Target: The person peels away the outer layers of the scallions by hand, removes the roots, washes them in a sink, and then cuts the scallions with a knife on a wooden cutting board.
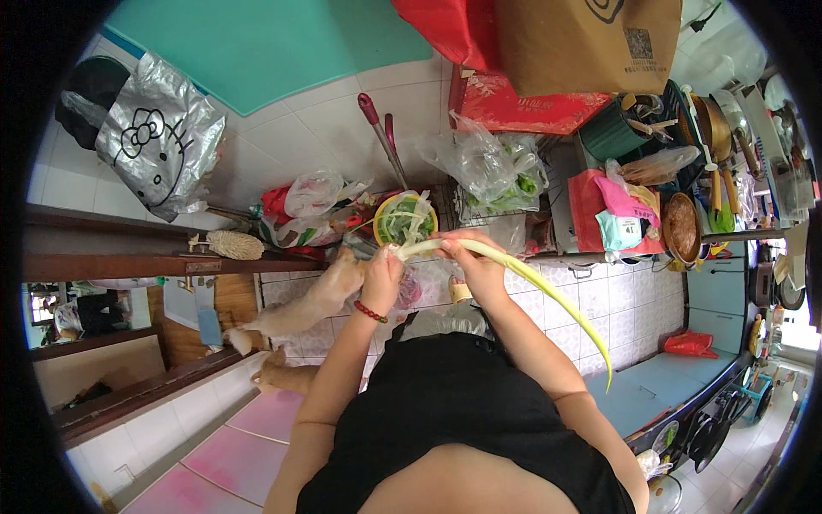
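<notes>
A long green onion (523, 270), white at one end and yellow-green at its curved tip, stretches between my hands. My left hand (383, 277) grips it near the root end, a beaded bracelet on that wrist. Around the white stalk farther along, my right hand (476, 268) is closed, and the leaf end hangs past it down to the right. Just beyond my hands stands a yellow-rimmed bin (379, 232) lined with a plastic bag, with pale and green vegetable scraps inside. Where the stalk meets the left fingers, the detail is partly hidden.
A light-coloured dog (314, 295) stands on the tiled floor at my left, with a second animal (289, 376) behind it. Plastic bags of greens (507, 177) rest on a rack beyond my right hand. A long-handled tool (384, 141) leans by the wall. Cabinets (716, 289) line the right.
</notes>
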Action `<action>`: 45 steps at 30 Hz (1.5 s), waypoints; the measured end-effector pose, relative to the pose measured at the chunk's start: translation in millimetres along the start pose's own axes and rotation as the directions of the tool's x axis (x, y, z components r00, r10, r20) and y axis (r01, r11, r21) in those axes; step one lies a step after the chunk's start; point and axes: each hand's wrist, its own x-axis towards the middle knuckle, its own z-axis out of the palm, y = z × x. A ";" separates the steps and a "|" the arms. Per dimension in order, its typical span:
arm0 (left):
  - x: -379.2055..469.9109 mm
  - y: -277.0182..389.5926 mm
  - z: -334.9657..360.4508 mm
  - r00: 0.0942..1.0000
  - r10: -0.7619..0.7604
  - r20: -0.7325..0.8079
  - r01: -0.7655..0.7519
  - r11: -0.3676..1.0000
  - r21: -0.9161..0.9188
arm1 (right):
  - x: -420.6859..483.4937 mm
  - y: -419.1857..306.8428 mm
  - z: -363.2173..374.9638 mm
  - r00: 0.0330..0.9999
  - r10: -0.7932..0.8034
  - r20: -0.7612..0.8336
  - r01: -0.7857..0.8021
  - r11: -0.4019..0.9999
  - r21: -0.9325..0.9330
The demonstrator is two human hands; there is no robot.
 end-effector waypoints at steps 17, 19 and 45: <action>11.8 25.5 -12.2 0.993 0.021 0.116 0.006 0.974 -0.226 | 14.7 -13.8 -13.9 0.990 -0.001 0.140 0.007 0.999 -0.046; 13.1 12.8 -10.5 0.987 0.016 0.159 0.039 0.941 -0.337 | 16.7 -12.9 -12.3 0.985 -0.018 0.173 0.028 0.998 -0.055; 1.1 28.0 0.5 0.922 0.354 -0.159 -0.314 0.921 0.230 | -12.3 24.4 22.1 0.933 0.352 -0.071 -0.269 0.817 0.510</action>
